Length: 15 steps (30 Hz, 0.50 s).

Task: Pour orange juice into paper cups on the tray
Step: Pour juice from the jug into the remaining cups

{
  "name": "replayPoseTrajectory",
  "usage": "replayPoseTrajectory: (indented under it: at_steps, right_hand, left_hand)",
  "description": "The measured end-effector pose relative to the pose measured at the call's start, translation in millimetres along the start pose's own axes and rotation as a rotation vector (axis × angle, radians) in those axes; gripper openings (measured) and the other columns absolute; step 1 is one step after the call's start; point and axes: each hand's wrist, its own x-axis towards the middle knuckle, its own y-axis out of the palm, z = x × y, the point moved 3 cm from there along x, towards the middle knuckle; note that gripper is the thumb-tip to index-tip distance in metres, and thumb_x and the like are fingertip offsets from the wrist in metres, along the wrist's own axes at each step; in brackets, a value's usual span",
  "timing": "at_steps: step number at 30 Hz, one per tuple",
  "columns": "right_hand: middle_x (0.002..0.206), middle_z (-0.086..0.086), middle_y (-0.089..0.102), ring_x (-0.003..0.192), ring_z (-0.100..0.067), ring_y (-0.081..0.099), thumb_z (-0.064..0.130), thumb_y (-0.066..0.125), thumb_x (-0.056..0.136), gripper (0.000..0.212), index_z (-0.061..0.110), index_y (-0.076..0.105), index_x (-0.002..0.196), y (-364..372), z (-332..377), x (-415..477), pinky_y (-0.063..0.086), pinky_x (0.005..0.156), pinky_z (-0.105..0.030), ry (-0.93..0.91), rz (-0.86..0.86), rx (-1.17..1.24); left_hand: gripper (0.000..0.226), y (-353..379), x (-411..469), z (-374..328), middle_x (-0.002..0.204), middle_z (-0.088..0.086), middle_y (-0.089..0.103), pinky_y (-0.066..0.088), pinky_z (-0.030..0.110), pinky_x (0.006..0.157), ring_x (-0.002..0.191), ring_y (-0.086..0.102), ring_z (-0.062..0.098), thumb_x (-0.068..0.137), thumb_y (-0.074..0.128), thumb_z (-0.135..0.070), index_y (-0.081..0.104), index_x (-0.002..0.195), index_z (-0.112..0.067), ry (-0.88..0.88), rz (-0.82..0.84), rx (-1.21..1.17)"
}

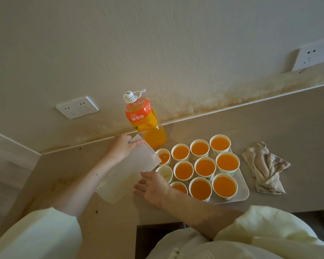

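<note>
Head view: juice bottle [145, 120] behind tray [244, 193] of paper cups [204, 167], crumpled cloth [266, 170] right; centre, left hand [120, 147] grips tilted pitcher [125, 174] top, right hand [153, 186] flat against its side.

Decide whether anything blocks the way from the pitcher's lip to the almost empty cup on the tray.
Nothing visible does. The tipped pitcher has its lip at the partly filled cup; the almost empty cup sits open right beside it, uncovered.
</note>
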Motion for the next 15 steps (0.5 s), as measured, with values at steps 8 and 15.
replayPoseTrajectory:
  at_steps: [8, 15]
  right_hand:
    - [0.149, -0.02, 0.039, 0.135, -0.039, 0.042, 0.01, 0.055, 0.096, 0.053, 0.005, 0.037, 0.145, -1, 1, -2, 0.042, 0.107, -0.048, -0.003, 0.016, 0.001]
    - [0.147, -0.019, 0.041, 0.133, -0.039, 0.043, 0.01, 0.054, 0.096, 0.048, 0.007, 0.04, 0.143, -1, 4, -3, 0.041, 0.106, -0.048, -0.025, 0.016, 0.01]
  left_hand:
    - [0.053, -1, 2, -4, 0.053, 0.0, 0.03, 0.023, 0.028, 0.053, 0.051, 0.031, 0.014, 0.087, 0.059, -0.05, 0.031, 0.058, -0.015, 0.001, 0.018, 0.024]
    - [0.052, -3, 5, -16, 0.054, 0.0, 0.033, 0.022, 0.028, 0.051, 0.051, 0.032, 0.014, 0.088, 0.057, -0.05, 0.032, 0.058, -0.015, 0.022, 0.028, 0.103]
